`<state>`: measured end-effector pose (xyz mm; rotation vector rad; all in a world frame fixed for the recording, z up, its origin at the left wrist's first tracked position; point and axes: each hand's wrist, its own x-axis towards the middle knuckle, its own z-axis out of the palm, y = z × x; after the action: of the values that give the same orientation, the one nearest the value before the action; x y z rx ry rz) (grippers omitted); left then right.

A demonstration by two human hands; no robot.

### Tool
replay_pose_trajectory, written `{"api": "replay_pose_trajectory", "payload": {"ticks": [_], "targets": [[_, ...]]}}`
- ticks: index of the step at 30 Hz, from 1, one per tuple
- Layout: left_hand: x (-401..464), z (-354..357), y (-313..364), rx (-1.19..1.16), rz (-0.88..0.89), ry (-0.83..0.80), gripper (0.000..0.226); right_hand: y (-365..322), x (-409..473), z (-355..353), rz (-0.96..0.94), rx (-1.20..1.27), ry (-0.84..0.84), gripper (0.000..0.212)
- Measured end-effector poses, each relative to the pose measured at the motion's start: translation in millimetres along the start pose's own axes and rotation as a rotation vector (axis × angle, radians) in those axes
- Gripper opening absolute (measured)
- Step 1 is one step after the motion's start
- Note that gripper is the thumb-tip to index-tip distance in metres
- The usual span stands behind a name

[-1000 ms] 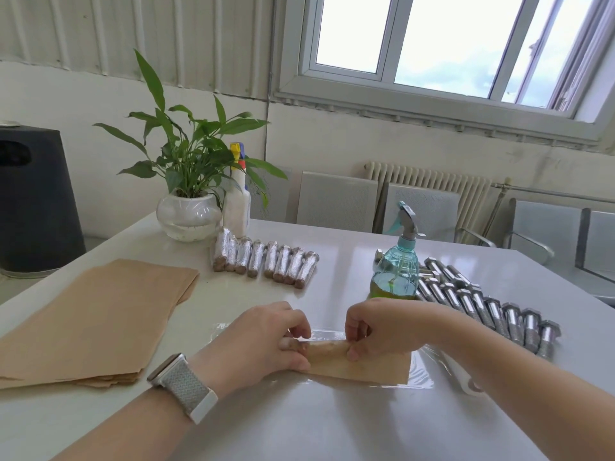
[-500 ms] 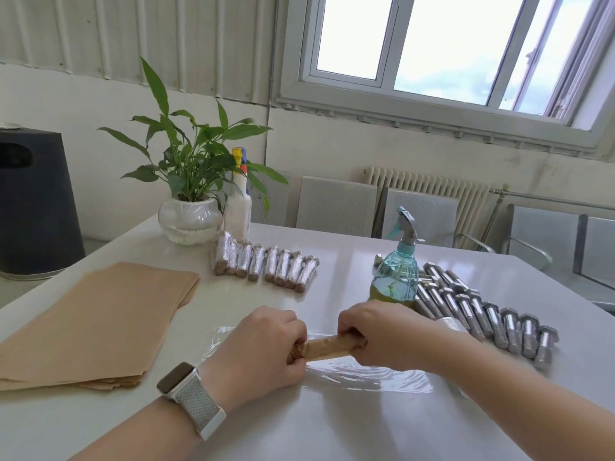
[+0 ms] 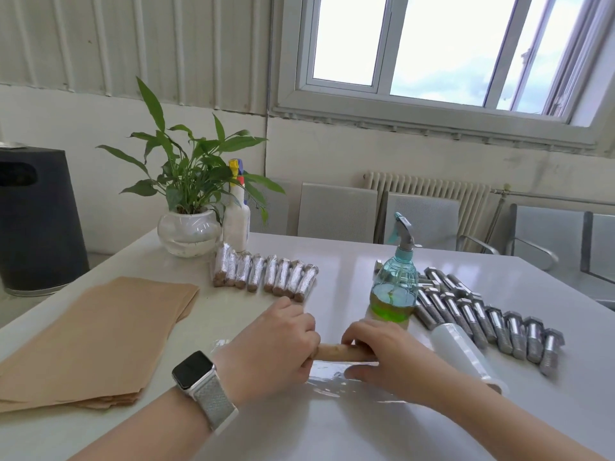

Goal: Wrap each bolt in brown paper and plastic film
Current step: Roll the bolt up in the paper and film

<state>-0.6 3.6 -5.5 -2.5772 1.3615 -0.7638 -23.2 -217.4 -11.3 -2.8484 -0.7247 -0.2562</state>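
Head view: white surface (image 3: pixel 332 427), near edge out of frame, bare room near centre. Left hand (image 3: pixel 276 351) and right hand (image 3: pixel 376 354) each curl round an end of the paper-wrapped bolt (image 3: pixel 339 352), lying on plastic film (image 3: pixel 336 384). Left: brown paper stack (image 3: pixel 100 334). Far: 8 wrapped bolts (image 3: pixel 266 276), plant (image 3: pixel 189 201). Right: spray bottle (image 3: pixel 396 287), bare bolts (image 3: pixel 492 321), film roll (image 3: pixel 466 354) close beside right wrist.

Tan brown paper stack (image 3: pixel 96 341) lies left; silver bare bolts (image 3: pixel 499 324) right; the teal spray bottle (image 3: pixel 396 287) holds green liquid; the far bin (image 3: pixel 36 221) is black.
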Motion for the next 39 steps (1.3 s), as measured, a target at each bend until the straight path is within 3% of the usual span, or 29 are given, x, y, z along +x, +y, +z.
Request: {"api": "replay_pose_trajectory", "payload": {"ticks": [4,14,18,19,21,24,33,36,39], "targets": [[-2,8,2,-0.015,0.033,-0.055,0.009,1,-15,12,-0.017,0.165,0.087,0.024],[-10,24,0,-0.257,-0.066,-0.008,0.009,9,-26,29,-0.009,0.187,0.166,0.031],[-17,25,-7,-0.49,-0.193,-0.069,0.033,11,-25,31,0.0,0.158,0.167,0.031],[-20,22,-10,-0.578,-0.237,-0.052,0.033,11,-25,31,0.002,0.157,0.164,0.031],[-26,14,-17,-0.67,-0.31,0.034,0.012,10,-25,32,0.008,0.162,0.16,0.031],[-33,4,-22,-0.71,-0.403,0.13,0.021,10,-26,31,0.019,0.181,0.159,0.031],[-32,10,-12,-0.74,-0.542,-0.042,0.019,8,-25,29,0.05,0.201,0.13,0.031],[-31,13,-9,-0.61,-0.499,-0.092,0.03,8,-25,29,0.057,0.205,0.118,0.031],[-32,10,-9,-0.675,-0.482,-0.136,0.044,7,-25,28,0.068,0.21,0.115,0.031]]}}
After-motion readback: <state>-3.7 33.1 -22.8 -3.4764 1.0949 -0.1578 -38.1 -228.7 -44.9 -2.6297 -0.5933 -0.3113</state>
